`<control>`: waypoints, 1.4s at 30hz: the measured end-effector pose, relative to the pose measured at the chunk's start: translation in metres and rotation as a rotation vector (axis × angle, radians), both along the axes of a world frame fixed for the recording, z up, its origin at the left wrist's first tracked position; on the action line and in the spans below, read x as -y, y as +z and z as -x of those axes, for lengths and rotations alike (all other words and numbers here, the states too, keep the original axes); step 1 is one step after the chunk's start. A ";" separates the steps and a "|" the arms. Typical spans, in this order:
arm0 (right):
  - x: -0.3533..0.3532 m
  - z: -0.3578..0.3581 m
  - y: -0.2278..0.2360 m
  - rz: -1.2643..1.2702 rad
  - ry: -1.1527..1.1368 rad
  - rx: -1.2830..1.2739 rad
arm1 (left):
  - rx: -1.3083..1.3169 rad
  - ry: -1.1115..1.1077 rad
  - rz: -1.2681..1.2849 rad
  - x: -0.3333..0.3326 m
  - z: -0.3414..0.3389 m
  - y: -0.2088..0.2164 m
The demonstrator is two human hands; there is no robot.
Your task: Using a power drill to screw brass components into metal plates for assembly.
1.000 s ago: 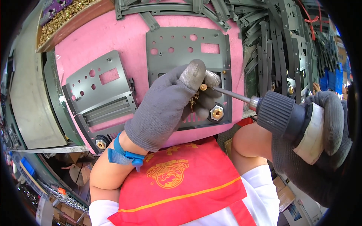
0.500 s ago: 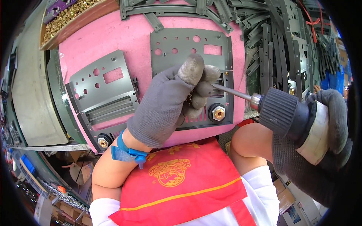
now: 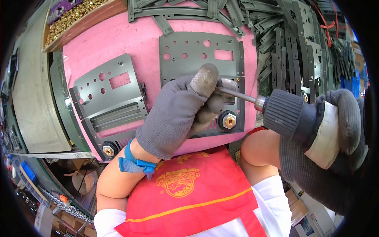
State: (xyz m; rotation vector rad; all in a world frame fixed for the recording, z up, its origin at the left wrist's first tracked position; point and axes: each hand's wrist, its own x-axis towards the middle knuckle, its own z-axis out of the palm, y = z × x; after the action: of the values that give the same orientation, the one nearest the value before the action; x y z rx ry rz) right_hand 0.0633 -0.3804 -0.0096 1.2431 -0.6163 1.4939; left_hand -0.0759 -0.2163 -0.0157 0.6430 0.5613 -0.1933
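My right hand (image 3: pixel 343 126), in a dark glove, grips a power screwdriver (image 3: pixel 284 114) with pale tape round its body. Its long bit points left and its tip meets my left fingertips. My left hand (image 3: pixel 181 106), in a grey glove, is closed, thumb against the fingers at the bit's tip. Small gold-coloured screws showed in its curled fingers a moment ago; the fingers hide them now. Beneath lies a grey metal panel (image 3: pixel 185 65) with holes, a rectangular cutout and a brass-centred connector (image 3: pixel 228 120). A similar panel (image 3: pixel 114 67) with its own connector (image 3: pixel 108 149) lies tilted at left.
Both panels rest on a pink mat (image 3: pixel 146 33). A box (image 3: pixel 94 19) of small gold-coloured screws stands at the far left. Grey metal strips (image 3: pixel 173 11) are heaped along the back, and more stacked metal parts (image 3: pixel 284 59) stand at right.
The screwdriver has shifted slightly left, and its bit tip is now closer to my left thumb. My left fingers have turned and closed, covering the gold-coloured bits.
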 end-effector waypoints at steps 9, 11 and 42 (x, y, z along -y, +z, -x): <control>0.000 0.009 0.009 0.120 -0.211 0.056 | -0.001 -0.004 0.079 0.001 0.005 0.006; -0.012 0.010 0.006 0.148 -0.263 0.068 | -0.012 -0.041 0.072 0.000 0.004 0.012; -0.017 -0.010 0.016 0.768 -1.006 0.299 | 0.542 -0.593 -1.731 0.027 0.063 -0.019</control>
State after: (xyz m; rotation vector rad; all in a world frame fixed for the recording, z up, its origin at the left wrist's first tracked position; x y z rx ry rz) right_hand 0.0736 -0.3630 0.0063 0.0390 -0.6253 0.8727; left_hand -0.1390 -0.2436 -0.0342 2.4574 -0.1633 -0.0271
